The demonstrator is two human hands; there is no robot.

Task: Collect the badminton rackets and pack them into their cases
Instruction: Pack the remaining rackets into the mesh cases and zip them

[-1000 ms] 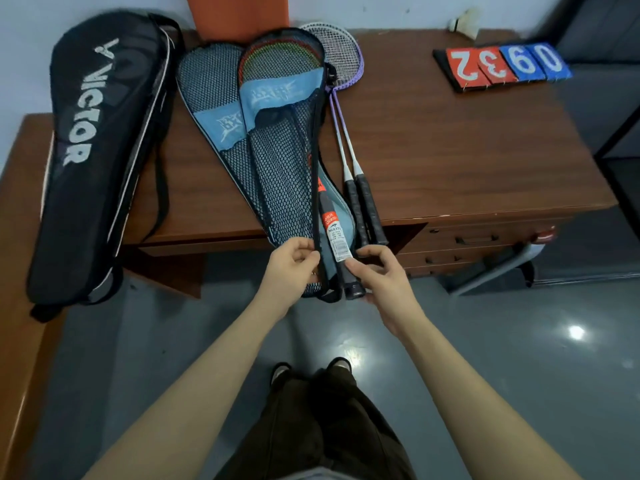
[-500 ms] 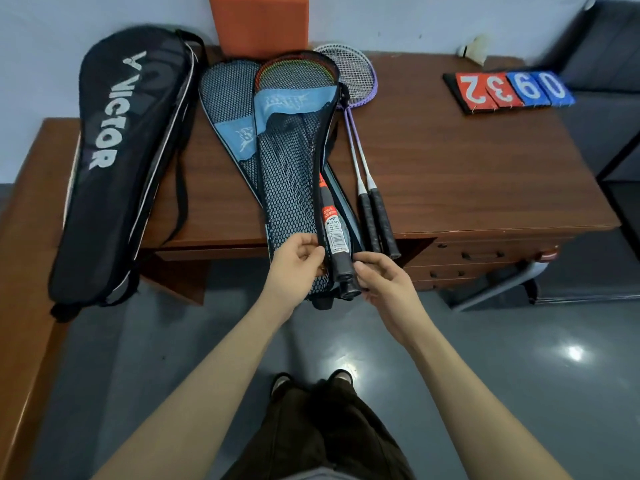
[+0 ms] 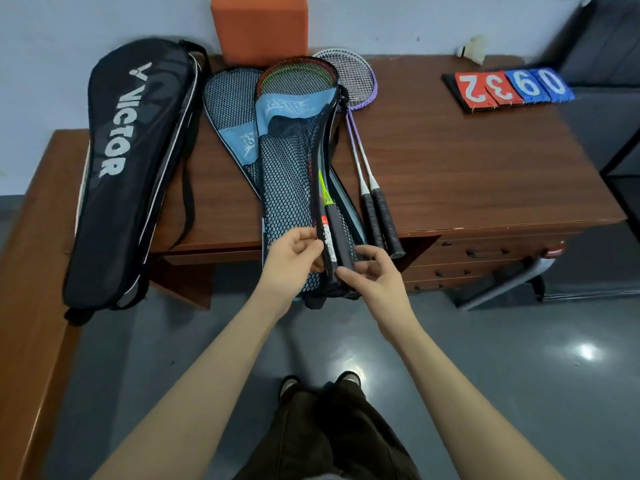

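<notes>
A blue-and-black mesh racket case (image 3: 294,174) lies open on the brown desk (image 3: 467,168), its lower end hanging over the front edge. Racket handles (image 3: 337,237) show in the case's opening, with a red-framed head under the mesh at the top. My left hand (image 3: 294,261) pinches the left edge of the case at the handle end. My right hand (image 3: 374,275) pinches the right edge beside the handles. Two purple rackets (image 3: 360,161) lie loose on the desk just right of the case. A second mesh case (image 3: 232,109) lies underneath on the left.
A large black Victor racket bag (image 3: 128,161) lies at the desk's left, overhanging onto a wooden bench (image 3: 31,271). An orange block (image 3: 259,26) stands at the back. A flip scoreboard (image 3: 509,88) and a shuttlecock (image 3: 472,50) sit at the back right. Drawers (image 3: 485,258) face me.
The rackets have slid deeper into the mesh case, so the handle ends no longer stick out past its lower end. Both hands moved up slightly and closer around the case's opening.
</notes>
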